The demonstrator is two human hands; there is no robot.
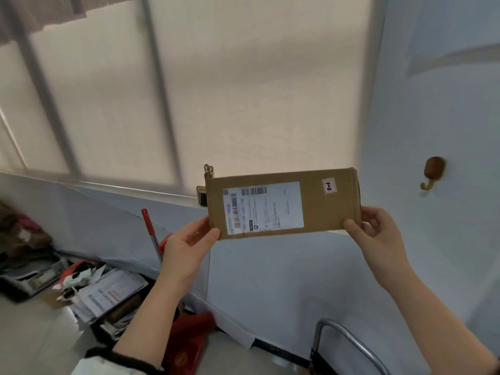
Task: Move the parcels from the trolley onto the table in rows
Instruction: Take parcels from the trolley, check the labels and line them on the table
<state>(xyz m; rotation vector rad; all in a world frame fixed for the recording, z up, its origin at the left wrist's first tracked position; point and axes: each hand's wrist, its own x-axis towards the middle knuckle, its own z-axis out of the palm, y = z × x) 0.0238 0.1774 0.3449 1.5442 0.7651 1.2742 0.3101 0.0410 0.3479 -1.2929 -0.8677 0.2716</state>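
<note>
A flat brown cardboard parcel (319, 207) with a white shipping label and a small handwritten sticker is held up in front of the window and wall. My left hand (186, 244) pinches its lower left corner, thumb on the front. My right hand (373, 231) grips its lower right corner, thumb in front and fingers behind. The trolley's metal handle (349, 342) shows at the bottom right. The table and other parcels are out of view.
A pile of papers, boxes and bags (102, 290) lies on the floor at lower left. A red-handled mop (151, 231) leans on the low wall. A wooden hook (433, 171) is on the white door at right.
</note>
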